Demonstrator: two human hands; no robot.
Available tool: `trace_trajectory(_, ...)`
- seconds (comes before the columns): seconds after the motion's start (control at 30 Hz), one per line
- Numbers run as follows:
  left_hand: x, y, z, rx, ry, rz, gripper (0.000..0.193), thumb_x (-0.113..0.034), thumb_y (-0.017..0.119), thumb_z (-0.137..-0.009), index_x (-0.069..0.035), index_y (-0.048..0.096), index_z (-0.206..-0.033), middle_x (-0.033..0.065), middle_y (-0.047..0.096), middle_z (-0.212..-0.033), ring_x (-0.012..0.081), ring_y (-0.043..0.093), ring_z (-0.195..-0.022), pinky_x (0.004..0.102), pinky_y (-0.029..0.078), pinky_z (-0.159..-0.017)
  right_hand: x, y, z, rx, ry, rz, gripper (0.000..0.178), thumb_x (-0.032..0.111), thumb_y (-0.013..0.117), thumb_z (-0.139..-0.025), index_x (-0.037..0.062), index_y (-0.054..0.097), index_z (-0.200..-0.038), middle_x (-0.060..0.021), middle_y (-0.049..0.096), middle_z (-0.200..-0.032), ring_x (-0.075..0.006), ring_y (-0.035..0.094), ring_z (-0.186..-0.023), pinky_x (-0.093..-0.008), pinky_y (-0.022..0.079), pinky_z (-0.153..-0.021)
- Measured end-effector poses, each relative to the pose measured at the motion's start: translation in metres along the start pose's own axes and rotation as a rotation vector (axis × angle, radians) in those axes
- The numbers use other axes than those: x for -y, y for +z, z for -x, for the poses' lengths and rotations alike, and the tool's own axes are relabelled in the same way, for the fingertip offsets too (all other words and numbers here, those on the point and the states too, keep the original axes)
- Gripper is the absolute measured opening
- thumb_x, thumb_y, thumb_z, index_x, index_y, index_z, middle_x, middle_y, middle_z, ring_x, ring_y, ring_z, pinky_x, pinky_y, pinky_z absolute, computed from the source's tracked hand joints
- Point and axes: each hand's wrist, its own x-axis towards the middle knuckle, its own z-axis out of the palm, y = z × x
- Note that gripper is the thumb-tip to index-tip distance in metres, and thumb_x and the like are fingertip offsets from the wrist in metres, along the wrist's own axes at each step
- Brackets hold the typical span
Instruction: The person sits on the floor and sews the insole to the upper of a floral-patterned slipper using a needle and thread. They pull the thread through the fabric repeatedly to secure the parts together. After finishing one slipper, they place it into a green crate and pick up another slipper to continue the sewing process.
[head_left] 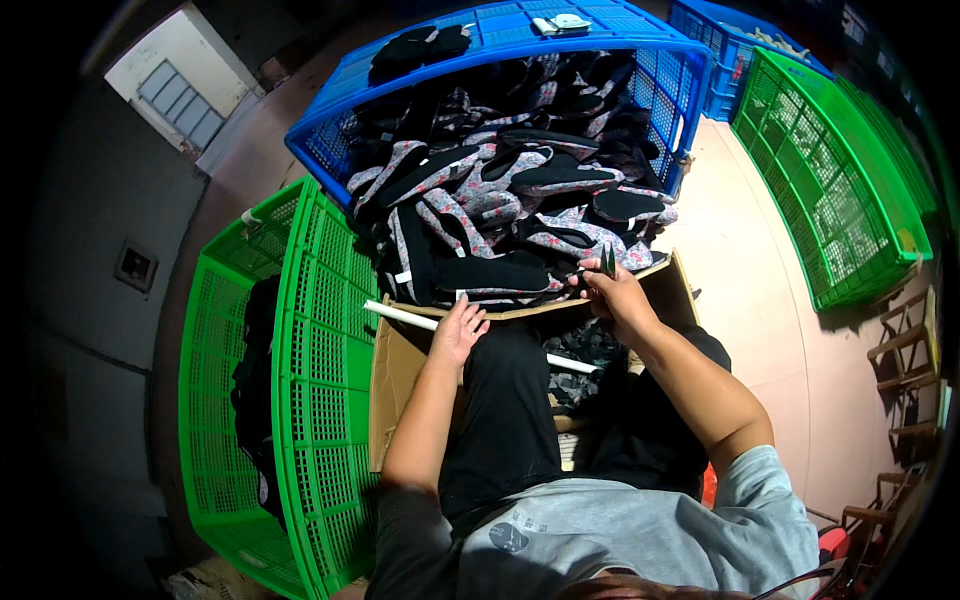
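A big heap of cloth shoes [490, 205] with floral-print uppers and black soles spills forward from a blue plastic crate [690, 110] tipped on its side. My left hand [460, 330] is at the heap's near edge, fingers apart, by a black-soled shoe [490, 274]; I see nothing held in it. To its right, my right hand [617, 297] is closed round small dark thread snips [608, 261], blades pointing up. Whether its fingertips also touch a shoe is unclear. Under both hands runs the edge of an opened cardboard box [400, 385].
A white tube [400, 315] crosses the box near my knees. At left stands a green crate [320, 390] beside another holding dark items. More green crates [825, 170] stand at right, near wooden racks [905, 350]. Black shoes [420, 50] lie atop the blue crate.
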Motion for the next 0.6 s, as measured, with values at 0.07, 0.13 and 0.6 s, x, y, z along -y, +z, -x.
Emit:
trace_trajectory(0.07,0.006,0.001,-0.025,-0.054,-0.077,-0.071,0.086,-0.041,0.074,-0.087,-0.003,0.028,-0.149,0.0175,0.029,-0.155,0.0318,0.037,-0.138,0.0431,0.047,-0.097,0.004,-0.001,-0.003,0.002,-0.016,-0.021,0.023,0.009,0.054,-0.096,0.0105,0.054,-0.118,-0.004,0.07,-0.097,-0.0063,0.057,-0.068,-0.017,0.034,-0.045)
trace_trajectory(0.13,0.012,0.005,-0.045,-0.123,-0.121,-0.049,0.088,-0.04,0.075,-0.086,-0.001,0.027,-0.149,0.0194,0.026,-0.157,0.0337,0.033,-0.141,0.0437,0.046,-0.1,0.013,0.003,0.005,-0.031,0.004,-0.023,0.029,0.005,0.055,-0.094,0.0085,0.053,-0.122,-0.0064,0.069,-0.1,-0.0056,0.057,-0.07,-0.016,0.036,-0.049)
trace_trajectory(0.6,0.013,0.007,-0.115,-0.399,-0.158,-0.029,0.038,-0.033,0.073,-0.088,-0.006,0.053,-0.106,0.0104,0.058,-0.091,0.0212,0.059,-0.078,0.0311,0.047,-0.059,0.011,-0.005,-0.002,-0.033,-0.009,-0.056,0.021,0.005,0.055,-0.093,0.0106,0.054,-0.113,-0.0031,0.069,-0.096,-0.0074,0.057,-0.07,-0.0208,0.039,-0.053)
